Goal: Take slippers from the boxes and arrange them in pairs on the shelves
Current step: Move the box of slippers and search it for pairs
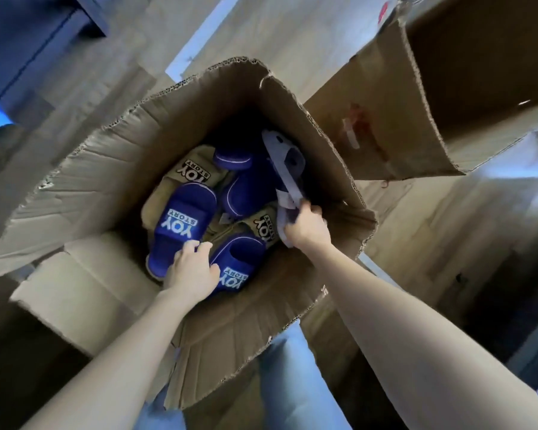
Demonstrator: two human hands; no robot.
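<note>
Working inside the open cardboard box, with no shelf in view. Pinches a pale slipper by its heel end in the right grip, curled round the sole, and holds it tilted up along the box's right wall, probably to lift it free of the heap without dragging others along. Reaches down with the left grip onto the heel of a blue slipper, thumb lying on a second blue slipper just beside. Cannot tell whether curled round anything or merely resting there. Likely hunting for a pair, with no second pale one to be seen among the blue and the tan slippers jumbled below. Both forearms stretched forward and down, right wrist bent above the box's torn right edge, left wrist lower and nearer the middle. To the right, a second box, open, dim inside. Seemingly an early step, with plenty of slippers yet to come out.
</note>
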